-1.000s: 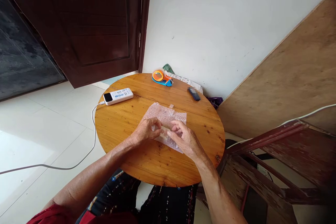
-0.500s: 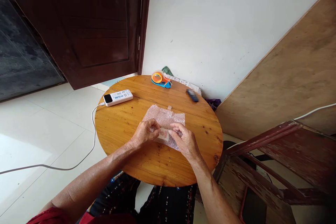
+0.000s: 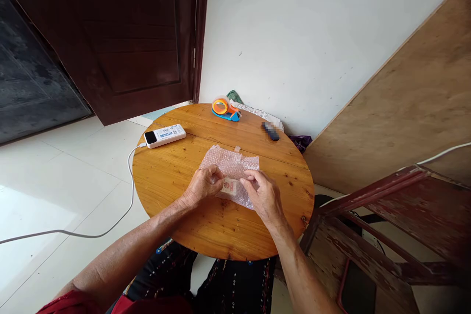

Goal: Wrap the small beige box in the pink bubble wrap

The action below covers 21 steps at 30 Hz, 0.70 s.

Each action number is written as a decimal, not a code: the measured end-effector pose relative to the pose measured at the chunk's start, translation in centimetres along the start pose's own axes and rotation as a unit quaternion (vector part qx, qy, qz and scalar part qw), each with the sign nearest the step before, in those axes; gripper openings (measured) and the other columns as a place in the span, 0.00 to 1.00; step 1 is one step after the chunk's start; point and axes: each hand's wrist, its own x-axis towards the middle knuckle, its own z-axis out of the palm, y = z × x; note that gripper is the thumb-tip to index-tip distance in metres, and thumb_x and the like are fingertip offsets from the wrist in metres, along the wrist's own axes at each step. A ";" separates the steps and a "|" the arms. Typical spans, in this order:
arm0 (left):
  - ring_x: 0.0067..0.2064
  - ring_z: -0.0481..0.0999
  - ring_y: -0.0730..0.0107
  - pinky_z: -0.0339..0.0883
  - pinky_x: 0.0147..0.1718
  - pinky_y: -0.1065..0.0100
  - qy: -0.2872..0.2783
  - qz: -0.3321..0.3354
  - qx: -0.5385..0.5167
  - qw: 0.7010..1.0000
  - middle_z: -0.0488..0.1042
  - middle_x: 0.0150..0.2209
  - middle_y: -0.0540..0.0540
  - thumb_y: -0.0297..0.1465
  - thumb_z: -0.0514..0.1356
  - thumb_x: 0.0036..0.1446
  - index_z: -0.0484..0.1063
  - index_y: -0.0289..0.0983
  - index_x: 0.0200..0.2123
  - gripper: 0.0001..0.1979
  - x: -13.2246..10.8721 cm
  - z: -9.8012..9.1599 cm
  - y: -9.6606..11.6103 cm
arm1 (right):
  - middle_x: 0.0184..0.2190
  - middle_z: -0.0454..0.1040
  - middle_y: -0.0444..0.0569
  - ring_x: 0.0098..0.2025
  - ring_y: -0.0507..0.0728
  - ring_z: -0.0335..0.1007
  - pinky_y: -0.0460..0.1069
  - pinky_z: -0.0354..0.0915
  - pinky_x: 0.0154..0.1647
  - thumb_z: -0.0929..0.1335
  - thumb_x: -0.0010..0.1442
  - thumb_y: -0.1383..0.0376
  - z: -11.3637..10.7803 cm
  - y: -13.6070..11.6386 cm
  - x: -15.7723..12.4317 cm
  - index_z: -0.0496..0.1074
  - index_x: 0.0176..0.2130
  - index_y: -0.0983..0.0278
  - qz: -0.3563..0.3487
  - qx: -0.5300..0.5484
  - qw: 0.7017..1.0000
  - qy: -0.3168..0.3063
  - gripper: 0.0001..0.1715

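A sheet of pinkish bubble wrap (image 3: 224, 158) lies on the round wooden table (image 3: 165, 181) in front of me. On it rests a small pale box (image 3: 229, 186) with red print, its left end partly covered by my fingers. My left hand (image 3: 204, 182) is closed in a pinch at the wrap's left side, close to the box. Opposite it, my right hand (image 3: 263, 191) grips the wrap's right side between thumb and forefinger, its other fingers curled. A short bit of clear tape (image 3: 237, 148) sticks out at the wrap's far edge.
An orange and blue tape dispenser (image 3: 225, 109) stands at the table's back edge, with a blurred dark object (image 3: 270, 131) to its right. A white power bank (image 3: 165, 136) with a cable (image 3: 131, 181) lies at left. A wooden chair (image 3: 353, 240) stands at right.
My right hand has shifted slightly right, away from the left hand, so more of the box's printed face shows. My left hand has hardly moved.
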 end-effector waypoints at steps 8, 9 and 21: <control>0.30 0.71 0.72 0.64 0.32 0.72 -0.015 0.014 0.051 0.998 0.75 0.26 0.51 0.28 0.61 0.53 0.74 0.36 0.28 0.03 0.5 0.0 0.3 | 0.44 0.78 0.53 0.43 0.61 0.70 0.56 0.64 0.46 0.62 0.66 0.71 -2.1 -5.4 -1.9 0.75 0.45 0.62 -0.179 -0.117 0.973 -0.088 0.14; 0.30 0.72 0.71 0.65 0.32 0.71 -0.017 0.017 0.048 0.999 0.75 0.26 0.50 0.28 0.61 0.53 0.74 0.36 0.29 0.03 0.6 -0.2 0.2 | 0.45 0.77 0.53 0.44 0.61 0.70 0.56 0.64 0.47 0.63 0.65 0.72 -1.7 -5.6 -1.9 0.74 0.45 0.63 -0.176 -0.130 0.970 -0.108 0.14; 0.37 0.77 0.64 0.67 0.36 0.68 -0.057 -0.055 0.168 0.983 0.78 0.36 0.46 0.26 0.57 0.53 0.69 0.36 0.53 0.22 1.0 -3.5 -1.8 | 0.43 0.75 0.50 0.44 0.61 0.68 0.56 0.57 0.45 0.70 0.62 0.66 -0.3 -5.5 -0.5 0.73 0.48 0.59 -0.185 -0.230 0.942 -0.162 0.13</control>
